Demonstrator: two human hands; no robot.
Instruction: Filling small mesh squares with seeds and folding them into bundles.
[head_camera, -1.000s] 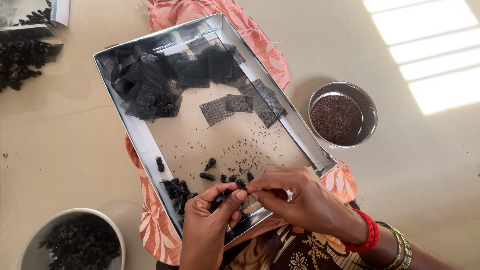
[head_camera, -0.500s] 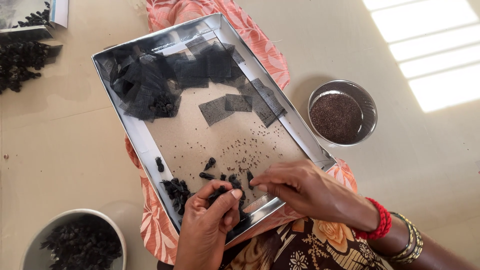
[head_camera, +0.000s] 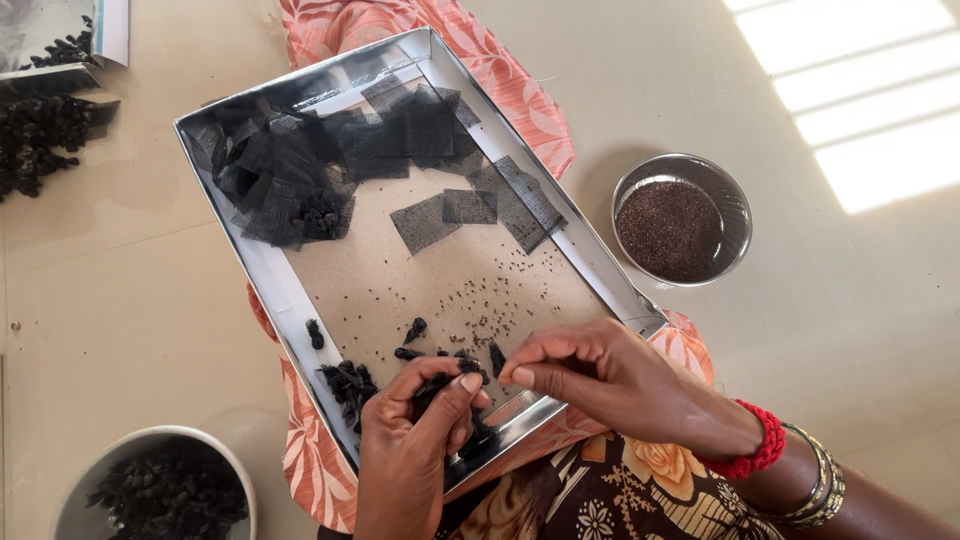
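Floor: pale smooth floor (head_camera: 830, 330) under everything, with bright bars of sunlight at the upper right.
Tray: shiny rectangular metal tray (head_camera: 262, 272) with a brown board bottom, resting tilted on the person's lap over orange patterned cloth (head_camera: 520, 95); it serves as landmark for all below.
Right of tray: small steel bowl (head_camera: 736, 200) filled with fine dark brown seeds, just beside the tray's right rim, apart from it.
Below left of tray: round grey bowl (head_camera: 75, 485) heaped with black bundles, cut off by the frame edge.
Upper left of tray: loose pile of black bundles (head_camera: 35, 140) on the floor, well apart from the tray.
Inside tray, far end: heap of black mesh squares (head_camera: 300, 170), some flat squares spread toward the middle.
Inside tray, middle: scattered tiny seeds (head_camera: 480, 295) on the board.
Inside tray, near end: several small black mesh bundles (head_camera: 350, 382) lying loose.
Left hand (head_camera: 410, 450): over the tray's near rim, fingers curled closed on a small black mesh piece (head_camera: 432, 388).
Right hand (head_camera: 600, 375): just beside the left, thumb and forefinger pinched together near that same piece; what they pinch is too small to tell.
Right wrist: red beaded band and metal bangles.
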